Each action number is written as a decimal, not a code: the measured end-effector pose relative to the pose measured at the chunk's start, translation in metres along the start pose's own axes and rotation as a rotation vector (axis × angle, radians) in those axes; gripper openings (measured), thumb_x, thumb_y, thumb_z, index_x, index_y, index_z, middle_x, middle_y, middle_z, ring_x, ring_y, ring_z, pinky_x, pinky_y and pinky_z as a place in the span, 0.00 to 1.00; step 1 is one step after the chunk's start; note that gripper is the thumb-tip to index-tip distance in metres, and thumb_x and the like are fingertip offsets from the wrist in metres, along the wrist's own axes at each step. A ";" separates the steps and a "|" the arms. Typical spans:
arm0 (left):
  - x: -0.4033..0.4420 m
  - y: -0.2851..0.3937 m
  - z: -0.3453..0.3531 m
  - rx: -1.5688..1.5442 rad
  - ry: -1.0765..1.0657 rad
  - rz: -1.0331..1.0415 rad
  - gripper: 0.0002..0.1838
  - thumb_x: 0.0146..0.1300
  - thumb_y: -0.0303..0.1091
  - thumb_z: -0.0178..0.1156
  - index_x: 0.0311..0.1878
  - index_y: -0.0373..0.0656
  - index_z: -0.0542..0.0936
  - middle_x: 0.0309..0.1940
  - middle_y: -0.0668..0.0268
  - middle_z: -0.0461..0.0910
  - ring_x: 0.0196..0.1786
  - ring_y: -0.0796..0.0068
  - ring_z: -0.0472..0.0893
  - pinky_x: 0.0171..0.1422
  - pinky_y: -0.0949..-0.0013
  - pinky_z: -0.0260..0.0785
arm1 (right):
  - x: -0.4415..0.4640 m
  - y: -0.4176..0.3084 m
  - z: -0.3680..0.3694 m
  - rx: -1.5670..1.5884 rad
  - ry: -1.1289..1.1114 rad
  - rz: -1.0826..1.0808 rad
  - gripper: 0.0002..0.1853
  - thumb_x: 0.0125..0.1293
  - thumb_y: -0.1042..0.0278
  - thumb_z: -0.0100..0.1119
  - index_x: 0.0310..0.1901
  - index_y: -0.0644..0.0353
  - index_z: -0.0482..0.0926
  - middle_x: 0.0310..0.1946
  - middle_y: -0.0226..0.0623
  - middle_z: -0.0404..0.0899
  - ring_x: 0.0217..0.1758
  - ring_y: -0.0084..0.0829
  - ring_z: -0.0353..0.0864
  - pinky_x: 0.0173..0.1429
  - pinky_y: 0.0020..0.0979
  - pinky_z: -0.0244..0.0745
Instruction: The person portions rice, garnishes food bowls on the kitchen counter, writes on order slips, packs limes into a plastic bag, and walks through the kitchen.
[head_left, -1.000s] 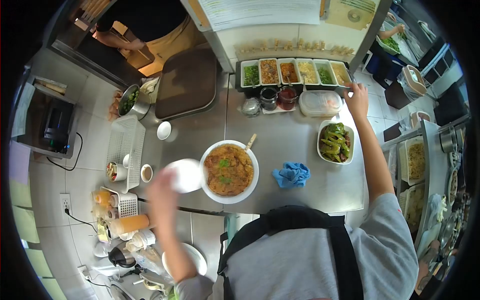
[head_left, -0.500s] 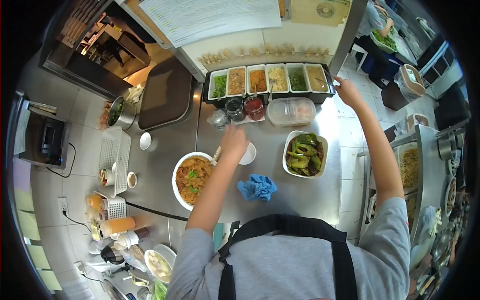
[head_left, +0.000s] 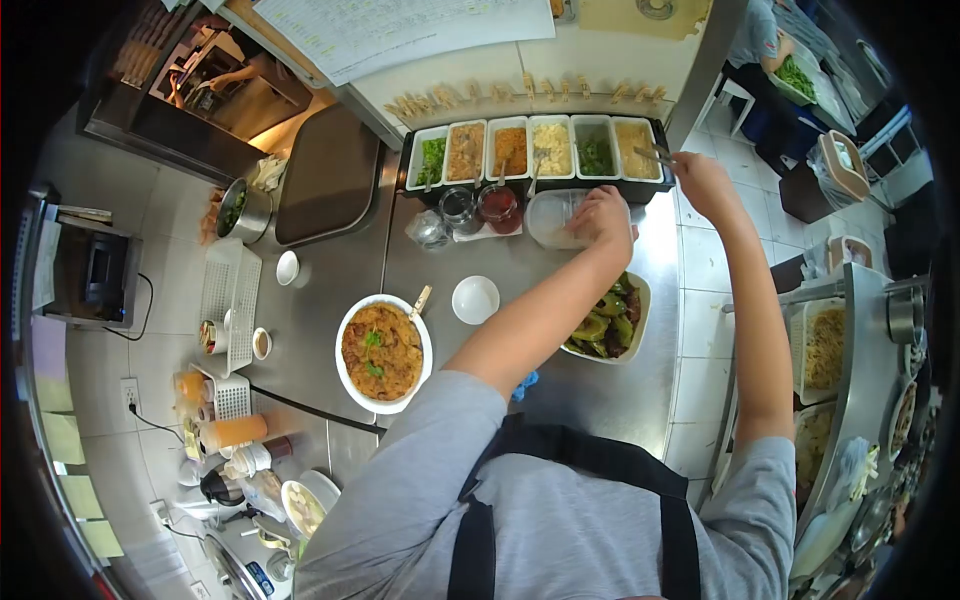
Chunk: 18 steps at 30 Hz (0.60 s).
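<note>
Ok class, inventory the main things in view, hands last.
large bowl: 1, white, counter, left
small bowl: 1, white, right of it
tubs: 6, white, back row
jars: 2, dark, red, before tubs
plastic box: 1, clear, before tubs
pepper dish: 1, white, right side
cloth: 1, blue, mostly behind left arm
tray: 1 or more, brown, back left
pot: 1, silver, near tray
left hand: 1, bare, at box
right hand: 1, bare, at metal utensil

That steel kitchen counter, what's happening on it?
A person is using both hands. The left hand is on a clear plastic container; the right hand holds a thin metal utensil at the rightmost white tub of pale yellow food. A small round white bowl stands near a large white bowl of orange-brown food with green garnish.
</note>
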<state>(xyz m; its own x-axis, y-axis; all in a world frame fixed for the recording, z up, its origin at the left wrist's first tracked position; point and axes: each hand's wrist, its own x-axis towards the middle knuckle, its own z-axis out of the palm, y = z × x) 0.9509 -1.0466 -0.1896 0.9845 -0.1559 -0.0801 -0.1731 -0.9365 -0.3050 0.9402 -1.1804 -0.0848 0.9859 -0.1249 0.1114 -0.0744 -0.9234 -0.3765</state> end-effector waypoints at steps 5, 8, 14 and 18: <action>0.010 0.019 0.009 0.078 0.025 -0.118 0.46 0.46 0.63 0.58 0.55 0.28 0.63 0.34 0.40 0.74 0.29 0.35 0.80 0.22 0.47 0.76 | -0.035 0.008 0.035 0.117 0.405 -0.063 0.16 0.67 0.66 0.52 0.55 0.56 0.74 0.30 0.49 0.76 0.33 0.52 0.76 0.39 0.48 0.71; 0.002 0.015 0.010 0.054 0.067 -0.083 0.44 0.47 0.61 0.56 0.54 0.26 0.64 0.31 0.37 0.74 0.28 0.34 0.80 0.20 0.47 0.75 | -0.059 0.023 0.088 0.159 0.374 0.015 0.18 0.66 0.69 0.53 0.58 0.51 0.73 0.31 0.47 0.76 0.32 0.49 0.77 0.37 0.45 0.72; 0.003 0.010 0.000 -0.055 0.027 -0.008 0.35 0.53 0.50 0.53 0.54 0.26 0.63 0.32 0.32 0.72 0.30 0.29 0.79 0.23 0.41 0.74 | -0.069 0.032 0.096 0.350 0.406 0.050 0.19 0.66 0.72 0.53 0.59 0.53 0.72 0.31 0.45 0.76 0.30 0.43 0.75 0.38 0.40 0.71; 0.002 0.006 0.005 -0.030 0.064 -0.007 0.40 0.51 0.57 0.55 0.53 0.27 0.65 0.31 0.35 0.74 0.26 0.35 0.80 0.20 0.44 0.73 | -0.085 0.024 0.070 0.438 0.416 0.177 0.18 0.68 0.71 0.51 0.59 0.56 0.73 0.37 0.47 0.79 0.32 0.37 0.77 0.41 0.33 0.72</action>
<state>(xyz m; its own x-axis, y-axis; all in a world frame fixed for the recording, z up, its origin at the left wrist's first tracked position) 0.9517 -1.0514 -0.1961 0.9857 -0.1677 -0.0172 -0.1659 -0.9465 -0.2767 0.8649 -1.1670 -0.1677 0.8167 -0.4744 0.3285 -0.0758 -0.6526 -0.7539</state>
